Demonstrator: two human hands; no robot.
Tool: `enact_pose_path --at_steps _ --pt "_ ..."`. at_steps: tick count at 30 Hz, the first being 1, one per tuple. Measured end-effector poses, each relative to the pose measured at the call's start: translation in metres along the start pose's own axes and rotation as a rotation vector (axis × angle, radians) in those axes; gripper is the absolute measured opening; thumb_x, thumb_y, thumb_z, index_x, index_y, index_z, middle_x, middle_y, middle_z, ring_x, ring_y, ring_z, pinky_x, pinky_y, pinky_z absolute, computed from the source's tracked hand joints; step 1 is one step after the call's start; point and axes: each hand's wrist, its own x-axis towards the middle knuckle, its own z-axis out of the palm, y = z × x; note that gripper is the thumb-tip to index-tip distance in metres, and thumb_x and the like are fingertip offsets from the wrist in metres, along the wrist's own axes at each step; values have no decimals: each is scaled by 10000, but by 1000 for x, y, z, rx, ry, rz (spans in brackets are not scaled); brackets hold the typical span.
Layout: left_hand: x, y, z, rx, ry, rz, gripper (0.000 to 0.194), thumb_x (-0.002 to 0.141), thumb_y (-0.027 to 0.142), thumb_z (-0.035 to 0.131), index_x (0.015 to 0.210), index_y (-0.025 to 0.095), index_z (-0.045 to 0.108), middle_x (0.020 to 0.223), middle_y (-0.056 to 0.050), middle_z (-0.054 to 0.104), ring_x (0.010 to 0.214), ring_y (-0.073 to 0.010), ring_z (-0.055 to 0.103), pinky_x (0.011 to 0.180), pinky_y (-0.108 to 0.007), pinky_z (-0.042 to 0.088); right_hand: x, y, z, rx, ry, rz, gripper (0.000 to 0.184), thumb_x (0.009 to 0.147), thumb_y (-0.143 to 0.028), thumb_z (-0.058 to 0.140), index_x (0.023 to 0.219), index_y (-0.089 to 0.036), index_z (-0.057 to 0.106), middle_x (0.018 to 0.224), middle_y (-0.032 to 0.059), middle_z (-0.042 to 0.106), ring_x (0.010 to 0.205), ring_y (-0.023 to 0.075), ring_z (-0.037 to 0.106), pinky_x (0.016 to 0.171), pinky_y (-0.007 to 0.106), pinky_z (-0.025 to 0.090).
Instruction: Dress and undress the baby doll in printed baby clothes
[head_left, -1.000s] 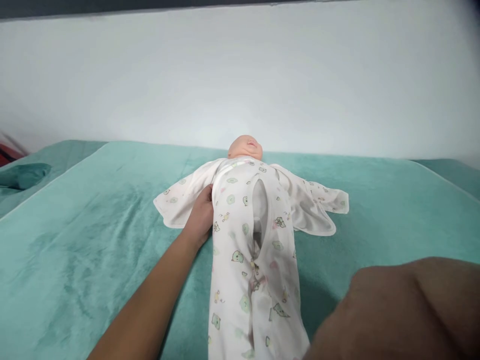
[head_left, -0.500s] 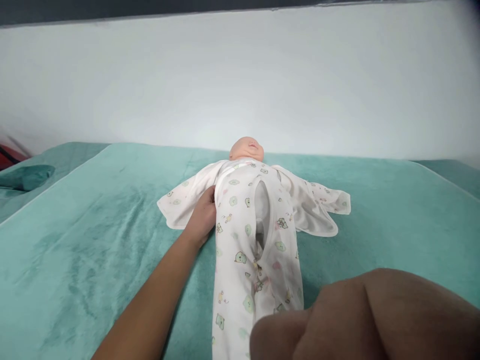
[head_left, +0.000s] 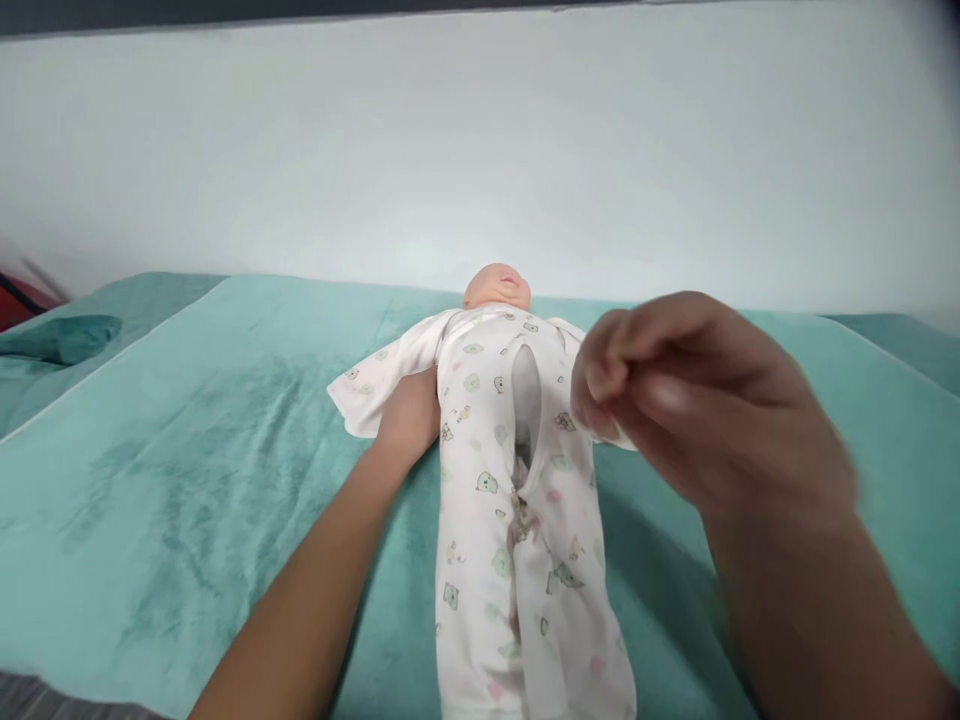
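Note:
A baby doll (head_left: pixel 496 288) lies on its back, head toward the wall, in a white printed top (head_left: pixel 397 362) and matching split-crotch pants (head_left: pixel 480 480). My left hand (head_left: pixel 411 408) is pressed against the doll's side at the waist, partly under the top's sleeve side; its fingers are hidden. Raised in front of the doll's other side, my right hand (head_left: pixel 705 410) is blurred, with thumb and fingers curled together and nothing visible in them. It covers most of the right sleeve. The oval opening in the pants' front shows the doll's pale body.
A teal plush cover (head_left: pixel 210 480) spreads under the doll. Behind it rises a white wall (head_left: pixel 480 150). A bunched teal fold (head_left: pixel 67 340) and a red object (head_left: pixel 19 303) are at the far left. Grey floor (head_left: pixel 60 695) shows at the lower left corner.
My right hand has risen from the lower right foreground to beside the doll's waist. The doll's lower pant legs are now uncovered. My left hand stays at the doll's side.

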Motion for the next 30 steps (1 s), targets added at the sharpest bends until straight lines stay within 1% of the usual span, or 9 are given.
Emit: enact_pose_path --at_steps 2,4,5,6,9,14,18,24,30 --pt "-6 -6 0 190 -61 74 195 816 296 546 816 199 716 968 -142 741 985 -359 643 972 -498 436 1 30 -9 -123 128 107 131 898 -402 604 903 -277 642 859 18 654 802 193 645 720 357 565" --pt "-17 -11 -1 326 -127 179 245 844 336 555 959 211 731 1078 -132 729 1067 -348 622 978 -459 438 -11 68 -17 -349 234 192 147 891 -382 581 898 -246 637 861 31 653 783 199 621 711 362 536" --pt "-23 -13 0 372 -151 236 273 858 346 558 1031 218 725 1135 -130 714 1099 -340 606 981 -447 434 -20 86 -20 -455 190 235 144 885 -352 561 901 -233 639 876 42 658 770 204 611 712 372 525" --pt "-30 -15 0 402 -160 286 298 872 345 557 1090 218 715 1182 -135 695 1126 -337 586 987 -446 424 -30 101 -22 -542 59 242 125 857 -298 554 898 -221 644 889 54 658 774 213 604 728 385 518" --pt "-47 -18 3 552 -139 435 327 919 308 505 1170 200 686 1220 -159 653 1182 -350 518 968 -481 395 -53 124 -22 -732 -168 102 187 814 -208 560 964 -208 672 1072 99 645 996 265 582 901 425 479" --pt "-53 -19 9 663 -140 510 289 929 232 473 1124 177 680 1185 -157 629 1162 -312 500 957 -445 376 -55 116 -11 -895 -158 35 154 843 -244 556 873 -182 694 1041 148 634 958 294 533 829 426 459" --pt "-52 -16 8 643 -142 482 310 939 240 459 1164 144 650 1179 -162 634 1106 -299 531 952 -421 376 -58 106 -6 -759 -182 26 147 850 -254 561 771 -189 667 927 110 671 914 276 566 846 419 452" --pt "-54 -16 6 626 -155 480 363 921 297 525 1250 173 614 1267 -141 622 1169 -294 521 994 -397 370 -97 92 -6 -447 -197 98 157 813 -194 601 936 -215 697 1027 52 689 987 252 613 901 394 479" --pt "-51 -21 10 688 -134 495 370 916 298 543 1267 196 601 1292 -134 600 1227 -292 487 1028 -390 371 -105 97 2 -588 -99 134 207 818 -249 625 1006 -230 710 1069 66 678 978 261 625 865 388 505"
